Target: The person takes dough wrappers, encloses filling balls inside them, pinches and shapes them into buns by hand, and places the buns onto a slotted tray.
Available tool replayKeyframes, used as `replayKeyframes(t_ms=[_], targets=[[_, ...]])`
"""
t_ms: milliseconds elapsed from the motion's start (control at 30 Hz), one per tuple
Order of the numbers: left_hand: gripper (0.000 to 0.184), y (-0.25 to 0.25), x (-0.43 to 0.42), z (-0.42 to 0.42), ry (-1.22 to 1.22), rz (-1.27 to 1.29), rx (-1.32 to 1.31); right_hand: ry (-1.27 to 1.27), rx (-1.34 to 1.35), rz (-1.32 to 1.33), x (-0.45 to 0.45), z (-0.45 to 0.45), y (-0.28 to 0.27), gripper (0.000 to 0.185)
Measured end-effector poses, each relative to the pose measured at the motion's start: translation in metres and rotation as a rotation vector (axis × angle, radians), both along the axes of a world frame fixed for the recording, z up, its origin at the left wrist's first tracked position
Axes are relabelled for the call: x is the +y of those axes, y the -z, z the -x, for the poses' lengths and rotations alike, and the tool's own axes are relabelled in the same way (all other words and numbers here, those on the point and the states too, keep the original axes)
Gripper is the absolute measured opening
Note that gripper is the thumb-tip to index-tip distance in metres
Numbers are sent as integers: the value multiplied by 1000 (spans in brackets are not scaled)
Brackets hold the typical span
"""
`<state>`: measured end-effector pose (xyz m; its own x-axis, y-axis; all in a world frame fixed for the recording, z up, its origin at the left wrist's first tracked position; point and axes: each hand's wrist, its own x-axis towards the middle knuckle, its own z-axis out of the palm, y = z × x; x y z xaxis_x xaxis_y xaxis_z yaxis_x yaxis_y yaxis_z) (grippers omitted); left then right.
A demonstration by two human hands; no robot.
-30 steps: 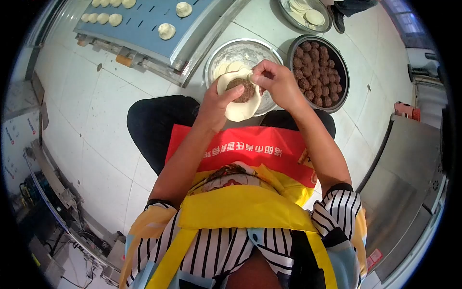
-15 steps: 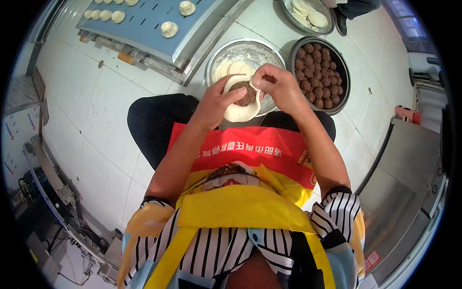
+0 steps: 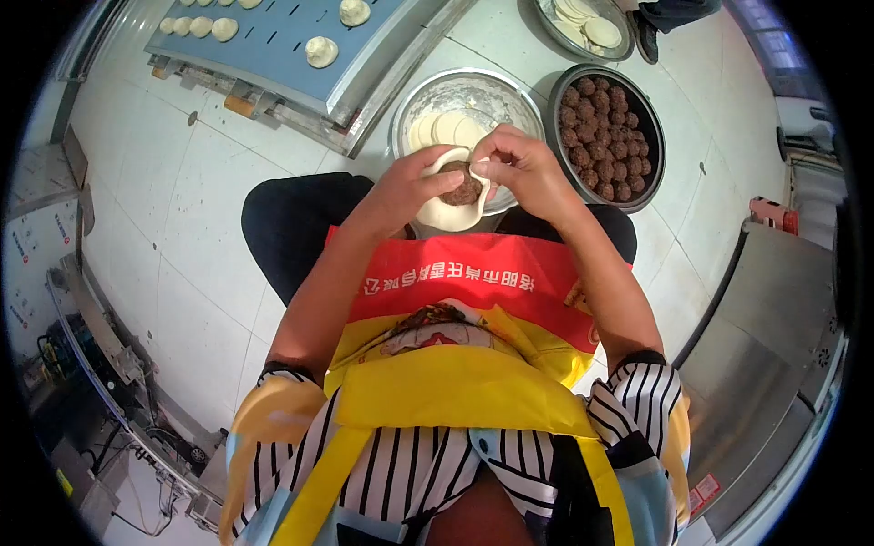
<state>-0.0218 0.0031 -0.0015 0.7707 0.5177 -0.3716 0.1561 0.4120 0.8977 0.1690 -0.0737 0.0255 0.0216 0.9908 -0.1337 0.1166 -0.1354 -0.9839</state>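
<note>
My left hand holds a round dough wrapper from the left, its thumb resting on the brown filling ball in the middle. At the wrapper's upper right edge, my right hand pinches the dough between thumb and fingers. Part of the edge is gathered there, while the lower edge hangs loose. Just beyond the hands stands a metal bowl with flat dough rounds in it. Right of that bowl, a dark round pan holds several brown filling balls.
A blue conveyor surface at the upper left carries several closed buns. Another metal bowl with dough rounds stands at the top, beside another person's shoe. A steel cabinet is at the right.
The gathered part of the wrapper's edge has grown. My right hand has shifted slightly left along the rim, with the wrapper drawn closer around the filling ball.
</note>
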Motion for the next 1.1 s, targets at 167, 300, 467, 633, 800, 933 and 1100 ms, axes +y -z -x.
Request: replayKeyframes(t_ms=[167,300,467,633,800,933,1100], targets=[[52,-5,-9,-3,-169,-183,139,51,16,111,2,2,-4,3],[52,1,-8,6,-45,-334,137,-71,-65,-15,-1,6,-1,2],[49,-5,8,5,129,-310,141,-85,-209,-197,-2,8,1,4],[48,3,-12,-5,-354,161,-225,183,-189,40,-2,14,-6,7],[45,17,-31,-2,-329,130,-117,54,-177,-29,-5,14,10,5],[44,1,-19,6,-156,2,-43,-13,-124,-146,-4,14,11,6],[44,6,-15,0,-229,-249,4,34,-257,-29,-2,12,-3,7]])
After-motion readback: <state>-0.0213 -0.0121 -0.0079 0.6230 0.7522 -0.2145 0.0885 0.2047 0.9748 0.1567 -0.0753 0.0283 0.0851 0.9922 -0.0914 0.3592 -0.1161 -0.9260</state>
